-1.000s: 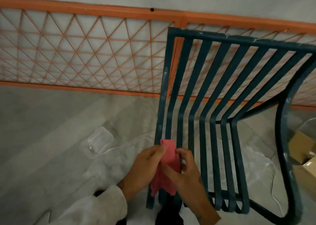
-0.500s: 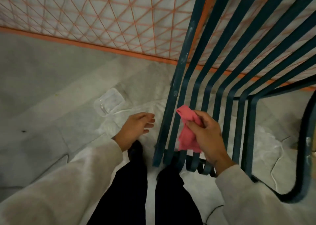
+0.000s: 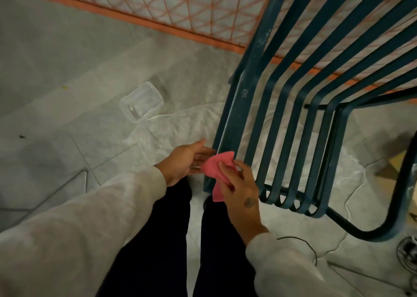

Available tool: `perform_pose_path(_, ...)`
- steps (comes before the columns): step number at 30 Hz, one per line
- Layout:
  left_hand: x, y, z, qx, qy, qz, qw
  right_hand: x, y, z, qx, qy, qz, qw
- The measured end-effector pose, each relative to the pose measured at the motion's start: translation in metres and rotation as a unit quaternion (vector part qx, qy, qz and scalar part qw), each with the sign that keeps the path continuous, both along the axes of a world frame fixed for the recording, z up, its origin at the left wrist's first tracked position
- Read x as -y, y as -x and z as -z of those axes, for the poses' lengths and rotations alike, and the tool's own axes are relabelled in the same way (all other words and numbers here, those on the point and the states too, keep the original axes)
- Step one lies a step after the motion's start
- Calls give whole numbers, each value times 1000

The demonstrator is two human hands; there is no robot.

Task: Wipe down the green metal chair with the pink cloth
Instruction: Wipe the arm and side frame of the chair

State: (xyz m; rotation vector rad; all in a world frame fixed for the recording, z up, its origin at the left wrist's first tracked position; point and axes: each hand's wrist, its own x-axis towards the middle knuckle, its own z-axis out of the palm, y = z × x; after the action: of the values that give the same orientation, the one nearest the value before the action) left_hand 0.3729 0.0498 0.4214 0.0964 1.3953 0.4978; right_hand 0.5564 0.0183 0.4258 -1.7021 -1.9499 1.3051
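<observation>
The green metal chair [image 3: 252, 107] fills the right half of the view, its slatted seat and back seen from above. At the seat's near left corner, the pink cloth [image 3: 217, 168] is pinched between both hands. My right hand [image 3: 239, 183] lies over the cloth with its fingers pressing it. My left hand [image 3: 186, 160] touches the cloth's left edge with its fingertips, palm turned up. The lower part of the cloth hangs down beside the chair's front edge.
A clear plastic container [image 3: 141, 102] lies on the tiled floor to the left of the chair. A crumpled clear plastic sheet [image 3: 171, 125] is spread under the chair. An orange lattice fence [image 3: 180, 9] runs along the back. My dark trouser legs [image 3: 171, 240] stand below.
My left hand has come back to the cloth after hanging free half a second ago. The view has tilted further down. The cloth sits lower, at the seat's front corner.
</observation>
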Motion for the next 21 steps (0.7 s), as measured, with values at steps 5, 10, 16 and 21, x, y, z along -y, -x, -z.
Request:
perform_pose_path(5, 9, -3, 2, 17, 18, 72, 997, 54, -18, 15, -3, 57, -2, 998)
perform_pose_path(10, 15, -3, 6, 10, 7, 84, 996, 33, -8, 9, 4, -30, -18, 999)
perform_pose_path(16, 12, -6, 8, 1, 13, 45, 999, -42, 10, 4, 2, -35, 51, 998)
perform_pose_path(21, -5, -8, 0, -7, -16, -1, 1000, -66, 14, 4, 12, -45, 23, 999)
